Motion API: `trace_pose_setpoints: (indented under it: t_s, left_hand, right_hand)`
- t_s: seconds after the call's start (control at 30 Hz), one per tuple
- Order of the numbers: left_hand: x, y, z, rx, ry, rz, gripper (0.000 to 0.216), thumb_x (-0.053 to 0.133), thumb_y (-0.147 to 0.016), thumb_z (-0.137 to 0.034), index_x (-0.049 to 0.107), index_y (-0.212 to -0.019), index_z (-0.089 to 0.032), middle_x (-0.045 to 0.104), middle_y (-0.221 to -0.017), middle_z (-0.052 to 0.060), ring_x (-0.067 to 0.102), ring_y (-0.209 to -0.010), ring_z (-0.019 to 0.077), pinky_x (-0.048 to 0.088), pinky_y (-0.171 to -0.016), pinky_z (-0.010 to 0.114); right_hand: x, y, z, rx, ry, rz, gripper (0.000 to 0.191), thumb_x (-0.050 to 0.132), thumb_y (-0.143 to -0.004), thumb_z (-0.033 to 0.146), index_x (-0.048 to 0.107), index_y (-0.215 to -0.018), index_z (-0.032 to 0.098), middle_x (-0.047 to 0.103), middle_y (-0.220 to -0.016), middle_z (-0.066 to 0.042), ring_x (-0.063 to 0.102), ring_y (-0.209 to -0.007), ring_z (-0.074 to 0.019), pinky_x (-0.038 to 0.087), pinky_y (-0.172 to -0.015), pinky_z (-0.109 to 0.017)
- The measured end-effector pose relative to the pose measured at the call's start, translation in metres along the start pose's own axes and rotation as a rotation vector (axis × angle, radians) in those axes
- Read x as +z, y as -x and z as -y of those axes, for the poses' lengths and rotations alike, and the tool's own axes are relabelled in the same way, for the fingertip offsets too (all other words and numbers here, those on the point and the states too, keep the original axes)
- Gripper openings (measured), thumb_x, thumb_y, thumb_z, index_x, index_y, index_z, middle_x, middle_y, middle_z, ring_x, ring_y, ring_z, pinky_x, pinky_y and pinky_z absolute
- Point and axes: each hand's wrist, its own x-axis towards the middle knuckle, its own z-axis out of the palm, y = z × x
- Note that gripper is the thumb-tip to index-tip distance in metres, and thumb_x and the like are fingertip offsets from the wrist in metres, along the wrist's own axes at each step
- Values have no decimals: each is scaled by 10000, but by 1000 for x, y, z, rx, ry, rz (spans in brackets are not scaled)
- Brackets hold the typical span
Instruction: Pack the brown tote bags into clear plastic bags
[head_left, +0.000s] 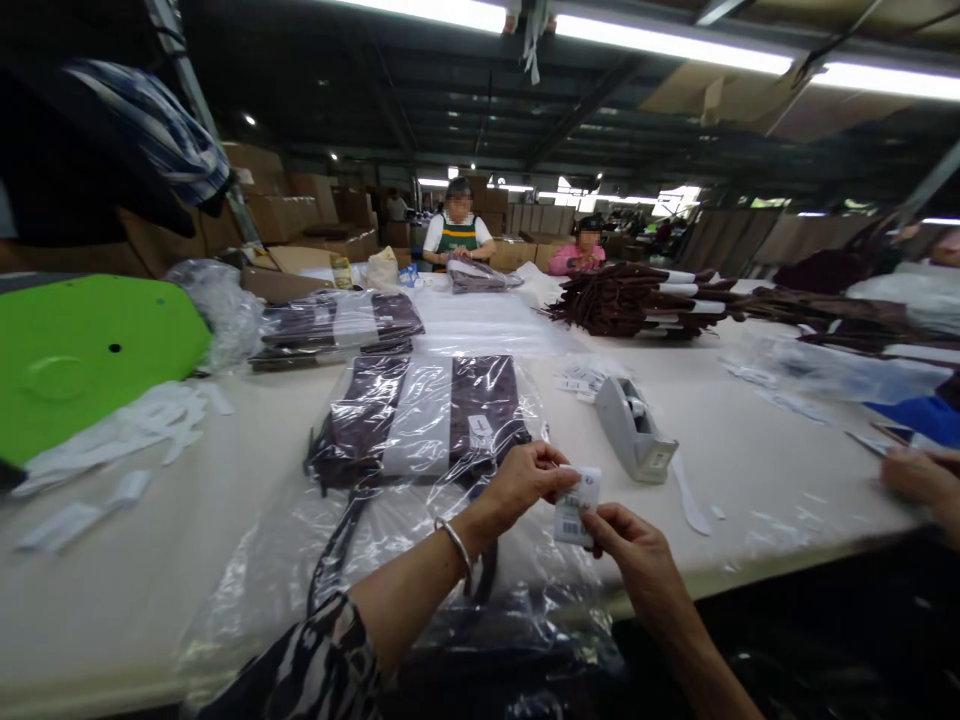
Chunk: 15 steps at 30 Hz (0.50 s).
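Left of and beyond the fingers lies one plastic-wrapped dark article (420, 418), long axis running sideways, nearer the left hand (521, 480) than the right hand (637, 548). One white label (576, 508) sits between the two hands, pinched at its far edge by the left fingers and near right edge by the right. Right of the fingers stands one tape dispenser (632, 443).

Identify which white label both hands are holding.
The printed label held by the left hand and right hand. Of the others, one shows on the plastic-wrapped dark bundle; several lie behind the tape dispenser.
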Motion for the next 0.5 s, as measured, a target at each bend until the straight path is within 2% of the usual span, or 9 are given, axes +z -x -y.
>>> trace_pose_setpoints:
  t_s: [0.2,0.33,0.4,0.5]
  left_hand:
    - [-13,16,-3,154,2,-157,395,710,-690,-204,534,-1038,-145,496,-636,-86,492,-573,80,424,-589,216]
    - [-18,23,-3,202,-212,-193,418,646,-741,-140,538,-1145,-150,480,-645,-81,481,-584,93,401,-575,216]
    - [-18,30,-6,235,-382,-155,484,629,-770,-133,529,-1241,-174,497,-659,-73,497,-600,104,394,-589,224]
    - [-15,48,-11,316,-601,-42,564,600,-813,-127,489,-1356,-233,540,-691,-58,520,-630,119,398,-638,246]
  right_hand:
    - [21,1,9,22,-8,66,416,782,-663,580,693,-674,174,614,-599,-14,523,-590,-155,439,-576,-264]
    - [28,-1,12,89,-70,87,467,815,-633,561,744,-883,174,701,-769,-41,570,-669,-179,476,-627,-284]
    - [28,-2,9,112,-123,36,492,829,-620,553,742,-931,181,700,-783,-35,569,-677,-177,480,-637,-285]
    - [26,-1,1,101,-169,-4,433,831,-622,554,729,-803,174,638,-690,-11,517,-645,-148,444,-604,-257]
